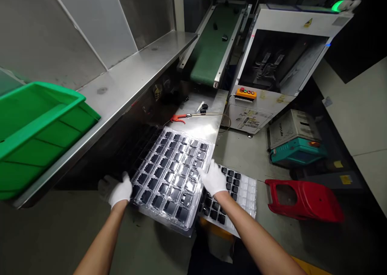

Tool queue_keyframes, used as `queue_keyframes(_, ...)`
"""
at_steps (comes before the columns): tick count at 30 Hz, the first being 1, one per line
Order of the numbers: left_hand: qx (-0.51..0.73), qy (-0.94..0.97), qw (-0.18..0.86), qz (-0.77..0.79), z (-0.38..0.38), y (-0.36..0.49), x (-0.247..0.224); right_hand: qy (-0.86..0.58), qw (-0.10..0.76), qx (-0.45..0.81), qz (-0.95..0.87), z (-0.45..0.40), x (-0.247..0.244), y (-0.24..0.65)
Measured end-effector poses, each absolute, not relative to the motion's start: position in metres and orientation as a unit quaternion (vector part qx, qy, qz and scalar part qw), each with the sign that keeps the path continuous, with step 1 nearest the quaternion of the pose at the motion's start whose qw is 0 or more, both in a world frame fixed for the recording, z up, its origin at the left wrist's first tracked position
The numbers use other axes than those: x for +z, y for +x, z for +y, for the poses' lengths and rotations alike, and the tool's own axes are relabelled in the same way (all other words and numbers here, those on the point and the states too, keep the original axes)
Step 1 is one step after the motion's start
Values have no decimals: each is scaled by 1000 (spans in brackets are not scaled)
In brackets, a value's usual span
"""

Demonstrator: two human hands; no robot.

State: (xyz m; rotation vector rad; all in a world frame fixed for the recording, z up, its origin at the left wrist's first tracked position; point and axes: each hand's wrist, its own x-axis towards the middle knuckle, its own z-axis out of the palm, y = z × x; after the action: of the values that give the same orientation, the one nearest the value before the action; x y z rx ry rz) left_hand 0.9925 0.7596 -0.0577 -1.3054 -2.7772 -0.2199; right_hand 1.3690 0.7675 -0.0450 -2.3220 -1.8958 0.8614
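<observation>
Green plastic bin (39, 134) stood on the steel shelf (130, 77). White-gloved left hand (119, 190) was clamped on the left edge of a clear ribbed blister tray (167, 178) of black square parts, long axis pointing forward. Gloved right hand (213, 178) was clamped on its right edge, beside a second tray (238, 190).

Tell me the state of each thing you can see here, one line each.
Left gloved hand, gripping the tray edge
Right gloved hand, on the tray's edge
Clear plastic tray stack, full of black parts, tilted
Second tray, partly filled
Machine beacon, lit green
</observation>
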Motion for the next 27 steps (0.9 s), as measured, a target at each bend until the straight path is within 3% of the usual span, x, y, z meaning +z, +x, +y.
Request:
queue_keyframes(2, -69, -454, 51, -887, 762, 1006, -68, -728, 69, 130, -670, 798, -51, 1372)
queue_keyframes(5, -57, -501, 63, -861, 771, 1022, -79, -672, 46, 17, -739, 851, -74, 1374)
queue_keyframes(9, -49, -512, 81, -854, 777, 1027, -87, -635, -1, 34, -772, 893, -108, 1379)
queue_keyframes(16, -61, -511, 80, -853, 772, 1023, -94, -645, -3, 40, -763, 889, -132, 1383)
queue_keyframes(27, -143, -491, -48, -858, 775, 1024, -80, -637, 112, 155, -747, 895, -123, 1429)
